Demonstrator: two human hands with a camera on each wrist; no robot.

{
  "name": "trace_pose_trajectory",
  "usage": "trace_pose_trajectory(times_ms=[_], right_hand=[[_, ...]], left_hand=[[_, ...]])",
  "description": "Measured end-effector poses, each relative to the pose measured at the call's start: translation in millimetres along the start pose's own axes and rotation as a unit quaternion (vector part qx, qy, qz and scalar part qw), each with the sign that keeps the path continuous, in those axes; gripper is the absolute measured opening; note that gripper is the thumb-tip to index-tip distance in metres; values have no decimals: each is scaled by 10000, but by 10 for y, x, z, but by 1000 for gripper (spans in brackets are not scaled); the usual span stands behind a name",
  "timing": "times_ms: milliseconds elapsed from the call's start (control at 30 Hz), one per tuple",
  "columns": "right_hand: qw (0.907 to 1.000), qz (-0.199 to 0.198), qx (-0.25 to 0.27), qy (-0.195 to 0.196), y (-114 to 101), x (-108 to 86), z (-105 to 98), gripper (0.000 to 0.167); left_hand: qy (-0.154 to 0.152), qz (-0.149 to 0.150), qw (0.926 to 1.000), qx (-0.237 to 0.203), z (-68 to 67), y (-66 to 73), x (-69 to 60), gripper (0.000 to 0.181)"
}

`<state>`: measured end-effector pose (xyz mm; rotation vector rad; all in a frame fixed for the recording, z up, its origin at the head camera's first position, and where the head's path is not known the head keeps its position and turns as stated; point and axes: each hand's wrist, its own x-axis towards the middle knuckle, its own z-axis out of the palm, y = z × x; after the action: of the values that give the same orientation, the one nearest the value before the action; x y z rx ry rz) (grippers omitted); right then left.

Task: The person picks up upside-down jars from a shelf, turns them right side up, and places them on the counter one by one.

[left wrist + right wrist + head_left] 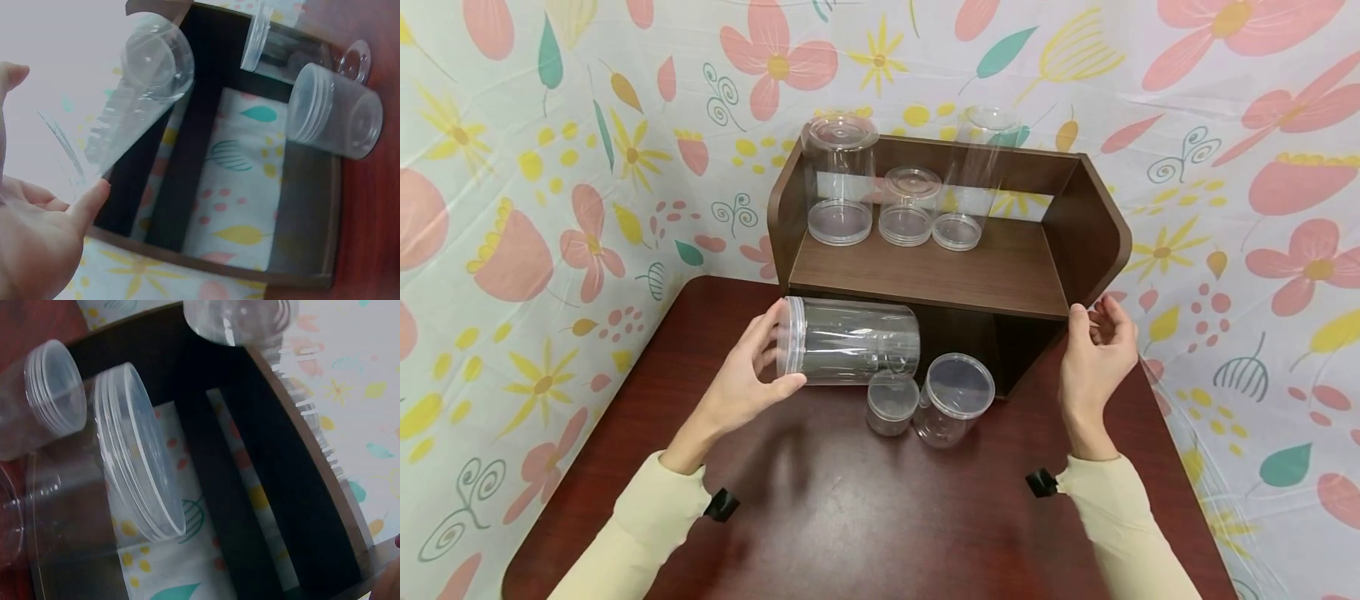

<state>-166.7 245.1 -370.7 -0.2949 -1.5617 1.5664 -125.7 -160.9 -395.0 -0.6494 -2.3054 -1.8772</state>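
With the head view read as a clock centred on the held jar, the left hand [741, 383] lies at 9 o'clock. It is spread wide over the ringed end of a large, clear plastic cylindrical jar [861, 337], thumb on the near side and fingers on the far side, gripping it. The jar lies sideways, its other end pointing to 3 o'clock, before the lower compartment of a dark brown wooden two-tier shelf [925, 275]. I cannot tell whether it touches the tabletop.

The right hand [1097, 350] is at 3 o'clock, beside the shelf's right side panel, its fingers loosely bent and the thumb near the front edge; whether they grip that panel I cannot tell.

A small, clear, round lidded jar [891, 412] stands at 5 o'clock on the glossy reddish-brown table [850, 517], and a wider, clear, lidded cylindrical jar [955, 396] is just beside it at 4 o'clock.

On the upper tier, a broad, tall, clear cylinder [841, 179] stands at 12 o'clock; a short, clear, round container [910, 204] and a slim, tall, clear tube [972, 183] stand near 1 o'clock. Behind the shelf hangs a white covering with pink, yellow and teal flowers [778, 67].
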Motion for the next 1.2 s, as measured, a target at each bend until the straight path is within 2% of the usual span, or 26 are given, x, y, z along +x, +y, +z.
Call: trace_pose_trajectory(times_ms=[100, 267, 600, 700, 900, 1200], right_hand=[[9998, -59, -159, -112, -64, 7, 40, 38], [9986, -282, -330, -317, -52, 39, 83, 28], [9951, -498, -787, -344, 39, 92, 103, 16], [9939, -532, -895, -359, 35, 89, 105, 13], [9912, -666, -1078, -383, 71, 101, 108, 16], [9893, -783, -1166, -401, 432, 258, 44, 16]], left_hand=[[-78, -29, 9994, 323, -76, 61, -8, 97], [-165, -5, 9971, 740, -166, 147, -14, 98], [-327, -89, 9855, 1665, -269, 327, 24, 101], [-357, -198, 9801, 1944, -288, 369, 30, 102], [-392, -450, 9684, 2422, -283, 396, 38, 102], [-563, -1183, 9483, 2892, -234, 373, 43, 105]])
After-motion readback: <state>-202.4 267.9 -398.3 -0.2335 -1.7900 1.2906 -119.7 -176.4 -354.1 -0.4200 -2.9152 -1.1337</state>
